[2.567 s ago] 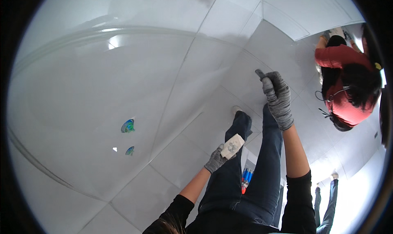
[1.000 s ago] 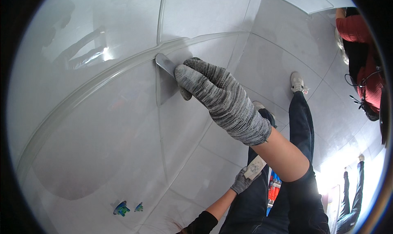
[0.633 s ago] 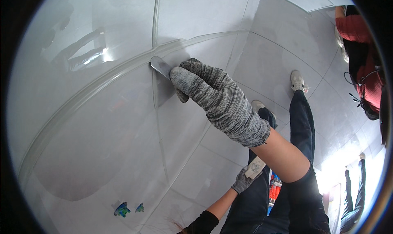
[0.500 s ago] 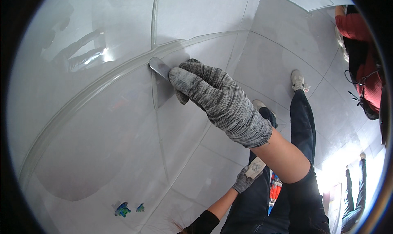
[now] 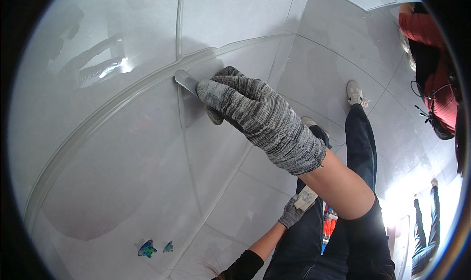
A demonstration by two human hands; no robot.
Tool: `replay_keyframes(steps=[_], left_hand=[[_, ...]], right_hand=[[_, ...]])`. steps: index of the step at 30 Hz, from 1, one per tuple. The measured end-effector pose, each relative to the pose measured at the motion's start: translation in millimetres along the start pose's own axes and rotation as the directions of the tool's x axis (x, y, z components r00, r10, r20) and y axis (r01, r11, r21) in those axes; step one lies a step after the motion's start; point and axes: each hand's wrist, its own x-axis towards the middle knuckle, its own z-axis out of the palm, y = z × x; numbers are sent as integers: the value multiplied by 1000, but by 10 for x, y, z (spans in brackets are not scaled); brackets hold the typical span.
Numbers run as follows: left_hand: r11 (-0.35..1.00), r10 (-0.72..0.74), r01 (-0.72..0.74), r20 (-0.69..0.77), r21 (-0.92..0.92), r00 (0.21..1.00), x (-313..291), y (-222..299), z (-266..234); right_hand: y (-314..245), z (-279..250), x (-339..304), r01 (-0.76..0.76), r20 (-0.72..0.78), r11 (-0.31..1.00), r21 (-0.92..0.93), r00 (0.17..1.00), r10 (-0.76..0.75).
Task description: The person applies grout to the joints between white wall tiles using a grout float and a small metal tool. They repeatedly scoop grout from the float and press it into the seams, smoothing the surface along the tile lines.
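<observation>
My right hand (image 5: 250, 106), in a grey striped knit glove, is closed round a scraper with a rounded metal blade (image 5: 187, 81). The blade's tip is at the pale grout line (image 5: 128, 96) between glossy wall tiles, close to where a vertical joint (image 5: 178, 30) meets it. Most of the scraper's handle is hidden in my glove. Lower down, my left hand (image 5: 291, 214), in the same kind of glove, grips a flat cream-coloured piece (image 5: 306, 198) beside my leg. My right forearm passes close above that piece; what it is, I cannot make out.
Two small blue-green fittings (image 5: 146, 249) sit low on the wall. Red and blue objects (image 5: 330, 225) show between my legs. Another person in a red top (image 5: 428, 31) is at the right, and a further person's legs (image 5: 426, 231) are at the lower right.
The blade and my right hand appear slightly further left and up, while the whole view has also shifted a little. Both hands keep their hold.
</observation>
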Motion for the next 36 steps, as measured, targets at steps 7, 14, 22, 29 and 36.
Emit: replay_keyframes(steps=[7, 14, 22, 29, 36], left_hand=[[999, 33, -26, -155, 47, 987, -23, 69, -16], [928, 254, -40, -550, 370, 795, -20, 94, 28], [960, 193, -61, -488, 273, 851, -39, 190, -91], [958, 188, -55, -474, 281, 860, -52, 242, -159], [963, 174, -46, -483, 265, 858, -56, 299, -181]], right_hand=[[79, 12, 16, 3, 24, 999, -35, 1000, -2], [135, 1, 29, 10, 18, 1000, 10, 1000, -10], [340, 33, 50, 58, 34, 998, -35, 998, -57], [447, 24, 64, 21, -8, 997, -74, 1000, -22], [537, 4, 96, 57, -7, 996, -75, 998, -58]])
